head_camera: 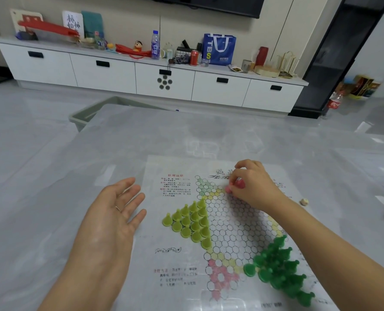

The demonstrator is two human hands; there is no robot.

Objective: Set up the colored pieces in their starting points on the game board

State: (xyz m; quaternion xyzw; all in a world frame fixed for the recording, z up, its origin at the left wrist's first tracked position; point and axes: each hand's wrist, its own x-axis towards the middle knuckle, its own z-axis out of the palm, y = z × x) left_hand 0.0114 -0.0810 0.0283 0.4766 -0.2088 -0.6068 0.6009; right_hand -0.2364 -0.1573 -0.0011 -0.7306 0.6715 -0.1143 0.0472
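Right hand (251, 185) is curled over the far part of the game board (229, 223), its fingertips pinching a pink piece (228, 189) that sits at the edge of the hexagon of circles, just beside the pale green triangle at the board's far corner; more pink shows inside the curled fingers (how many pieces it holds cannot be told). Left hand (117, 212) hovers palm up beside the board's left edge, fingers straight and slightly spread, holding nothing, with a thin ring (117, 208) on one finger. On the board, a cluster of yellow-green pieces (192, 222) fills the triangle on the left side, standing upright and packed close together. A second cluster of dark green pieces (280, 271) fills the triangle at the near right, partly next to the right forearm. The pink triangle (221, 277) printed at the near corner has no pieces on it. The board is a thin printed sheet with red text blocks along its left margin, lying flat on a glossy grey tabletop (141, 140). A small die (304, 201) lies on the tabletop to the right of the board, well apart from the pieces. Beyond the tabletop stands a long white cabinet (110, 72) with drawers, carrying a blue bag (219, 49), a drink bottle (155, 45) and a red can (194, 57).
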